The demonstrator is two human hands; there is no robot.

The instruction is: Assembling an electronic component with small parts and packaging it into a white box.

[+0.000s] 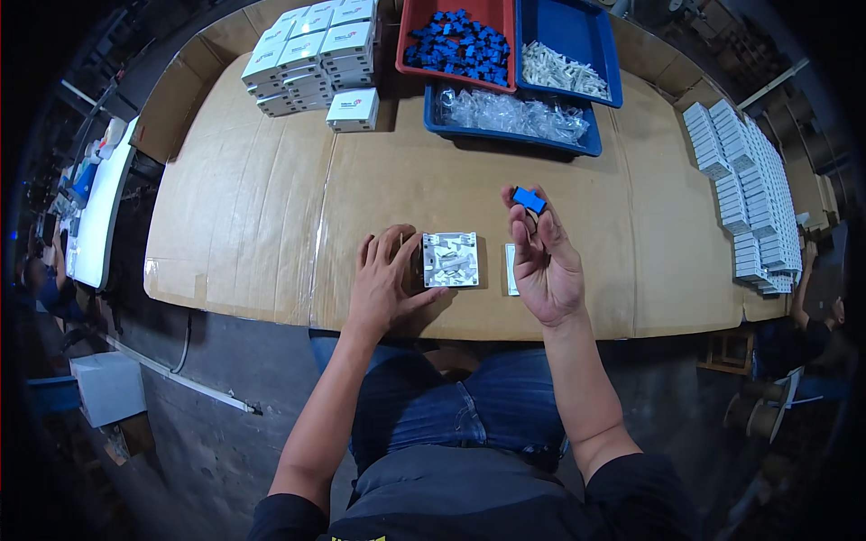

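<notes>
Well, right hand (550,270) pinches a blue part (529,199) — left hand (381,281) grips the open white box (450,261).

Box (450,261) on table (244,207); stacked cases (311,56) behind, left; trays (514,145) behind; stacked units (745,185) far right.

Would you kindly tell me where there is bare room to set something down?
Bare cardboard lies left of the left hand, nearer than the stacked white boxes; right of the right hand, up to the white stacks; and between the open box and the tray of clear plastic. It is crowded at the far middle, around that tray, and between the hands.
</notes>
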